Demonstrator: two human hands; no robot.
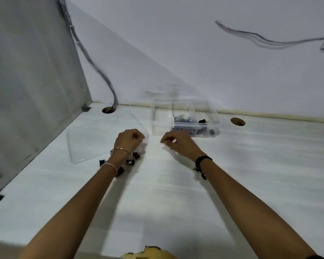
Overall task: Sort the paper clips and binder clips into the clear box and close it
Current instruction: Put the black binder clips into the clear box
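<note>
A clear box (pixel 184 116) with dividers stands on the white table, holding blue paper clips (pixel 180 117) and black binder clips (pixel 203 121) in its right-hand compartments. Its clear lid (pixel 94 139) lies flat to the left. Several black binder clips (pixel 136 155) lie loose on the table beside my left wrist. My left hand (pixel 129 140) hovers above them with fingers curled; whether it holds anything is unclear. My right hand (pixel 178 143) is just in front of the box, fingers pinched together, with something small and pale at the fingertips that is too blurred to name.
A grey partition (pixel 36 81) bounds the table on the left. Two round cable holes (pixel 108 109) (pixel 237 121) sit near the back wall; cables run up the corner. A yellow object (pixel 150 254) shows at the bottom edge.
</note>
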